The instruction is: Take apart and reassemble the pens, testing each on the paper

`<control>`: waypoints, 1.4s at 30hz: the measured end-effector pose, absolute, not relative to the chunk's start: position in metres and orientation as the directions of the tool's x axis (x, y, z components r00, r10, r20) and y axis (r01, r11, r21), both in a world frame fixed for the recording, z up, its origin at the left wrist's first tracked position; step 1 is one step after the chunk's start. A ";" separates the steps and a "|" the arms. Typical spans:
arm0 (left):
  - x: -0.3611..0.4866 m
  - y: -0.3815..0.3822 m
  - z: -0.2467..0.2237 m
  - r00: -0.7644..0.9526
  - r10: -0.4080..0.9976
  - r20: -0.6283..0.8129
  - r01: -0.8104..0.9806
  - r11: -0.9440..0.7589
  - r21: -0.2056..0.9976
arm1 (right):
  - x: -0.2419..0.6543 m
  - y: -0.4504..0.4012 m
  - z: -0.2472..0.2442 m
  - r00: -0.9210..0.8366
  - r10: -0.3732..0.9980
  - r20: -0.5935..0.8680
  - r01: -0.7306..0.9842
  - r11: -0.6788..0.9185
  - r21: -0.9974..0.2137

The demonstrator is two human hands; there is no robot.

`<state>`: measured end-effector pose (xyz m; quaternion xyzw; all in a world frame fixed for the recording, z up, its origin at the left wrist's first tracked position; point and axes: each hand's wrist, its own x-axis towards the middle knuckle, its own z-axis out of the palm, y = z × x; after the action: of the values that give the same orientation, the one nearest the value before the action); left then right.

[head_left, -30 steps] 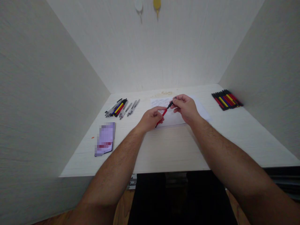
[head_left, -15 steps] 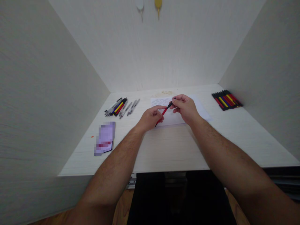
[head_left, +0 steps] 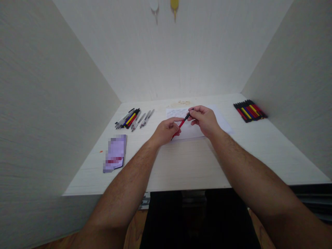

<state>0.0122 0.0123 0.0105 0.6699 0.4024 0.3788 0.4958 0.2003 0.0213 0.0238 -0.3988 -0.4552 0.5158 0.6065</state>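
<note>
While half-curled, both hands (head_left: pixel 166 132) (head_left: pixel 205 120) on red pen (head_left: pixel 182 125)

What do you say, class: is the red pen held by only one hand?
No: the left hand grips the red pen while the right hand pinches its black end.

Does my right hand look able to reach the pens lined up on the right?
Probably yes: nothing stands between the right hand and the row of pens, though it holds a red pen.
</note>
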 end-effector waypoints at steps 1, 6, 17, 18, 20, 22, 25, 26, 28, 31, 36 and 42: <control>0.012 0.012 0.010 0.394 0.912 0.114 0.160 -0.190 0.969 | 0.200 0.022 0.023 0.051 0.989 0.140 -0.259 0.148 -0.954; 0.013 0.011 0.012 0.391 0.913 0.116 0.141 -0.184 0.973 | 0.199 0.022 0.023 0.036 0.990 0.134 -0.248 0.139 -0.959; 0.014 0.010 0.014 0.366 0.919 0.149 0.143 -0.213 0.967 | 0.199 0.022 0.021 0.037 0.990 0.139 -0.237 0.144 -0.961; 0.014 0.010 0.014 0.362 0.920 0.151 0.144 -0.215 0.966 | 0.199 0.022 0.021 0.039 0.990 0.138 -0.233 0.143 -0.962; 0.013 0.010 0.015 0.356 0.921 0.156 0.143 -0.219 0.965 | 0.199 0.022 0.021 0.046 0.990 0.134 -0.229 0.141 -0.963; 0.013 0.010 0.016 0.358 0.919 0.164 0.141 -0.227 0.964 | 0.199 0.023 0.020 0.052 0.991 0.127 -0.228 0.136 -0.964; 0.012 0.011 0.016 0.362 0.916 0.172 0.153 -0.240 0.959 | 0.198 0.023 0.020 0.054 0.993 0.107 -0.216 0.116 -0.970; 0.012 0.011 0.016 0.361 0.916 0.173 0.159 -0.243 0.957 | 0.198 0.022 0.020 0.055 0.993 0.101 -0.212 0.110 -0.971; 0.012 0.011 0.015 0.356 0.918 0.174 0.162 -0.244 0.956 | 0.198 0.022 0.019 0.056 0.994 0.098 -0.209 0.108 -0.972; 0.013 0.011 0.014 0.348 0.925 0.153 0.151 -0.216 0.965 | 0.197 0.022 0.020 0.055 0.994 0.098 -0.207 0.107 -0.972; 0.014 0.011 0.015 0.331 0.937 0.109 0.162 -0.170 0.972 | 0.198 0.020 0.023 0.041 0.993 0.111 -0.223 0.117 -0.968; 0.013 0.010 0.017 0.329 0.940 0.093 0.183 -0.160 0.970 | 0.199 0.018 0.026 0.026 0.994 0.108 -0.271 0.111 -0.956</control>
<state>0.0134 0.0098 0.0165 0.6543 0.4290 0.3894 0.4860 0.1988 0.0180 0.0260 -0.4012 -0.4508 0.5326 0.5935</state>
